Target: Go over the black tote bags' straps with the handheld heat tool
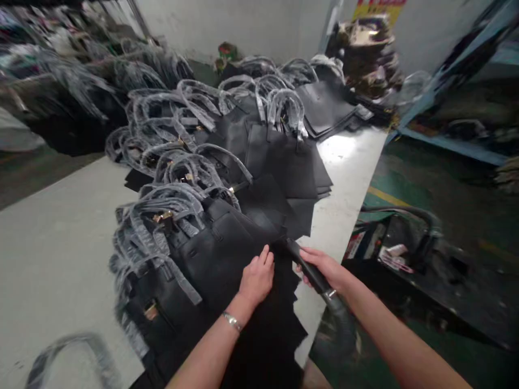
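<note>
My left hand point(258, 276) lies with its fingers stretched out on a stack of black leather-like bag panels point(219, 243). To its right, my right hand point(330, 266) is wrapped round a black hose nozzle point(310, 265). The nozzle's tip is at the panels' right edge; whether it touches them I cannot tell. A dark flexible hose point(343, 319) runs down from the nozzle past the table edge. Left of my hands, bag handles point(162, 216) in clear plastic wrap bunch up, with a gold-coloured clasp point(151, 310) among them.
More black panels point(279, 162) with wrapped handles spread across the white table point(52, 232). A black machine point(405, 281) stands on the floor at the right, near a blue rack point(450, 146). Further piles of wrapped handles point(81, 81) are at the back left.
</note>
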`<action>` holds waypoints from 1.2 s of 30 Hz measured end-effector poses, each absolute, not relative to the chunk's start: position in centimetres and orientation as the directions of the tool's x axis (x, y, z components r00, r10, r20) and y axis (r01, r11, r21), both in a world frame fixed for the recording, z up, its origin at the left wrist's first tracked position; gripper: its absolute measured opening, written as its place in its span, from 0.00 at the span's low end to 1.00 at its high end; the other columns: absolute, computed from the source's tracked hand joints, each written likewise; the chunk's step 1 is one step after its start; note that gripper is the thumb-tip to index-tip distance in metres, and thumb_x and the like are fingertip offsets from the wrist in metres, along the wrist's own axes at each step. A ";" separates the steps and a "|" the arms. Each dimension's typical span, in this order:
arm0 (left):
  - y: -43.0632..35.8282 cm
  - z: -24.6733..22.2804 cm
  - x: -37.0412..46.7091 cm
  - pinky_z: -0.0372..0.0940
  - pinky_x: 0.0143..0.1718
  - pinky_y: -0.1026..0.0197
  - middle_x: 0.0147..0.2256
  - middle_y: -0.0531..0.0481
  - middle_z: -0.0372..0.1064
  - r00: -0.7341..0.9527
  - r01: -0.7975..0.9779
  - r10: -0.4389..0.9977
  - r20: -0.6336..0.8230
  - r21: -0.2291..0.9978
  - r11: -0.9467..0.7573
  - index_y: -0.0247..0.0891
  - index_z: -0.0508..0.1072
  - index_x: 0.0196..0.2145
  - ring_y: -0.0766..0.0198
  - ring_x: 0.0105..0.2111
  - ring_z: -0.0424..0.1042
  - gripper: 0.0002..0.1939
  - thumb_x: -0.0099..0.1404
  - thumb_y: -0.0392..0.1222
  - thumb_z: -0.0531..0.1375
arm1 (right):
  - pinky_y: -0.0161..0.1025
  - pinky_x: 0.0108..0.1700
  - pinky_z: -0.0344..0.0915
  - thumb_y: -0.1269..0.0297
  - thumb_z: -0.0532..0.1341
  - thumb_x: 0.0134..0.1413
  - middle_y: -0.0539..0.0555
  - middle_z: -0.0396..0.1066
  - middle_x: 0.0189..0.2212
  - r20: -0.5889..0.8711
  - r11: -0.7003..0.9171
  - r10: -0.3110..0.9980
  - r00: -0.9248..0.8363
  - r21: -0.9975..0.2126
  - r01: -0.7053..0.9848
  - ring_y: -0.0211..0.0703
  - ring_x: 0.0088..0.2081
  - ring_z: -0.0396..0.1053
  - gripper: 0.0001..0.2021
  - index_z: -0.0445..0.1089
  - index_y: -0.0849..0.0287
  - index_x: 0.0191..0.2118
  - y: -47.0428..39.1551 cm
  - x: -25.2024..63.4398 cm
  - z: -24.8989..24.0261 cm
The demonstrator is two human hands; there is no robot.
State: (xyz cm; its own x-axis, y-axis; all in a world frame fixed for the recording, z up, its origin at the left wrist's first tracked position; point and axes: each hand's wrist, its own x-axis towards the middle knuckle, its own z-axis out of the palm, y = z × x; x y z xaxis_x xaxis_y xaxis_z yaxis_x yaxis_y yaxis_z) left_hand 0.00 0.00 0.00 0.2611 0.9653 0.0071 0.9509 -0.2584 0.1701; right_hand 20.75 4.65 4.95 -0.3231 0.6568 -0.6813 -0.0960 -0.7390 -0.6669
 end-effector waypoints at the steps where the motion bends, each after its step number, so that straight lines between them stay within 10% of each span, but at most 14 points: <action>1: 0.0 -0.1 0.0 0.70 0.38 0.58 0.63 0.46 0.58 0.255 0.950 0.967 0.014 0.181 -0.253 0.39 0.67 0.53 0.58 0.42 0.70 0.14 0.70 0.38 0.51 | 0.31 0.13 0.64 0.58 0.60 0.59 0.52 0.74 0.23 -0.674 -0.729 0.668 -0.315 -0.677 -0.098 0.38 0.15 0.68 0.17 0.65 0.58 0.50 5.2 20.4 4.9; 12: -0.2 0.7 0.3 0.71 0.40 0.55 0.64 0.43 0.56 0.206 0.916 0.978 0.007 0.349 -0.196 0.37 0.66 0.53 0.55 0.43 0.69 0.16 0.68 0.37 0.51 | 0.33 0.18 0.63 0.49 0.65 0.50 0.47 0.71 0.23 -0.600 -0.588 0.790 -0.122 -0.799 0.123 0.38 0.17 0.66 0.38 0.58 0.58 0.64 3.4 19.0 5.0; 20: -8.1 2.0 -1.1 0.61 0.59 0.53 0.63 0.42 0.55 0.106 0.651 0.993 0.055 0.751 -0.111 0.39 0.60 0.59 0.54 0.59 0.60 0.25 0.65 0.34 0.55 | 0.35 0.26 0.66 0.42 0.64 0.48 0.48 0.73 0.27 -0.485 -0.393 0.854 -0.190 -0.840 0.374 0.39 0.23 0.66 0.43 0.54 0.56 0.67 -0.5 18.1 8.3; 23: -13.3 2.2 -4.5 0.67 0.50 0.57 0.51 0.44 0.65 -0.146 0.547 0.988 0.051 0.836 0.038 0.41 0.65 0.54 0.60 0.48 0.69 0.17 0.68 0.36 0.53 | 0.36 0.26 0.67 0.39 0.65 0.46 0.49 0.73 0.28 -0.581 -0.485 0.784 -0.219 -0.793 0.369 0.40 0.23 0.66 0.46 0.53 0.56 0.67 -3.1 18.1 9.1; 29: -16.7 2.0 -15.6 0.67 0.38 0.58 0.41 0.47 0.62 -0.818 0.416 0.561 0.126 0.802 0.428 0.37 0.65 0.49 0.67 0.29 0.66 0.14 0.67 0.42 0.55 | 0.37 0.26 0.67 0.37 0.66 0.43 0.51 0.75 0.28 -0.632 -0.506 0.695 -0.342 -0.769 0.392 0.42 0.23 0.67 0.52 0.50 0.61 0.68 -7.1 15.9 8.7; 36: -12.8 4.8 -22.1 0.65 0.45 0.57 0.45 0.43 0.63 -0.609 0.669 0.793 -0.024 0.521 0.530 0.37 0.69 0.48 0.58 0.41 0.70 0.14 0.65 0.43 0.59 | 0.36 0.27 0.65 0.38 0.65 0.46 0.49 0.73 0.27 -0.616 -0.406 0.618 -0.488 -0.782 0.472 0.40 0.23 0.66 0.48 0.52 0.59 0.67 -10.2 13.3 9.0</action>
